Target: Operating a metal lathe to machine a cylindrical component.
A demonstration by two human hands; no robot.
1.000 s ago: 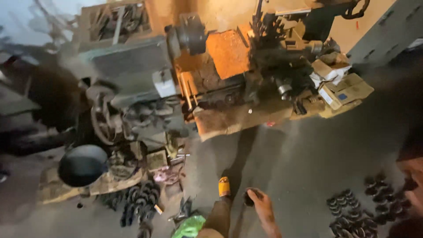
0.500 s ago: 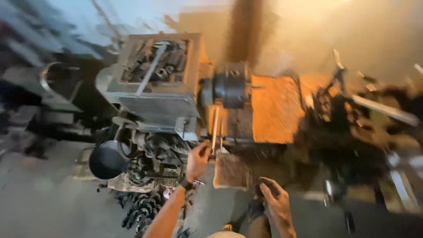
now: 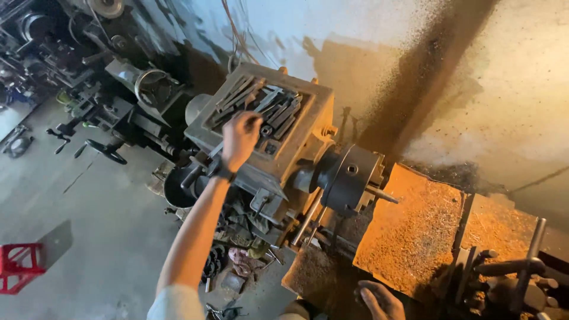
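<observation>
My left hand (image 3: 240,139) reaches up over the top of a grey lathe headstock (image 3: 296,155), where several metal tools (image 3: 274,108) lie in a shallow tray. Its fingers are curled over the tools at the tray's near edge; whether they grip one is hidden. A dark watch sits on that wrist. My right hand (image 3: 379,299) rests low at the frame's bottom, fingers spread on the edge of the lathe bed, next to an orange board (image 3: 415,231) covered in chips. The dark round chuck (image 3: 349,178) sticks out between the two hands.
A stained wall stands behind the lathe. More dark machines and handles (image 3: 106,148) crowd the far left. A red plastic stool (image 3: 18,266) sits on the concrete floor at left. Scrap parts and rags (image 3: 243,261) lie under the headstock. Levers (image 3: 521,266) rise at right.
The view has swung closer and to the left. My left hand rose from the front of the headstock onto the tool tray on top. My right hand stayed low by the bed.
</observation>
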